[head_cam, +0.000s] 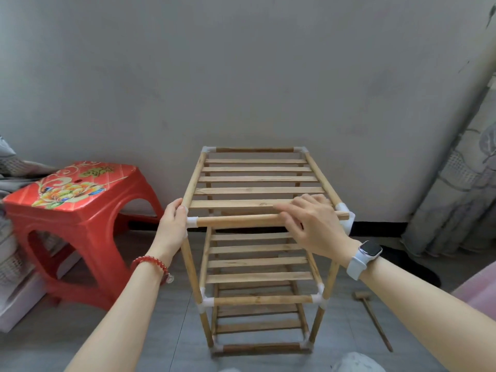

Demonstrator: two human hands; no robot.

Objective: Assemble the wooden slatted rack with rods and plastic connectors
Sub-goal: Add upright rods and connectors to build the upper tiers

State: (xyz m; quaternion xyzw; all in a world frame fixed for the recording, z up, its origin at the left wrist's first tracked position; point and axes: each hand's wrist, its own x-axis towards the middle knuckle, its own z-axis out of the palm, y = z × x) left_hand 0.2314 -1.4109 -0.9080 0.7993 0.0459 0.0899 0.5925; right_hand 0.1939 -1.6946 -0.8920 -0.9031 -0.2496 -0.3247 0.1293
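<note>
1. the left forearm [128, 299] came in from about 7 o'clock and ran up toward 1 o'clock, bare, with a red bead bracelet [151, 263] round the wrist.
2. the left hand [171, 224] sat a little to the 9 o'clock side of centre, thumb and fingers curled round the near left corner of the rack [255, 189].
3. the right forearm [418, 302] entered from about 4 o'clock and pointed toward 10 o'clock, a white smartwatch [365, 257] strapped at the wrist.
4. the right hand [314, 221] lay palm down just to the 3 o'clock side of centre, its fingers loosely bent over the front top rod [241, 220], fingertips touching it.
</note>
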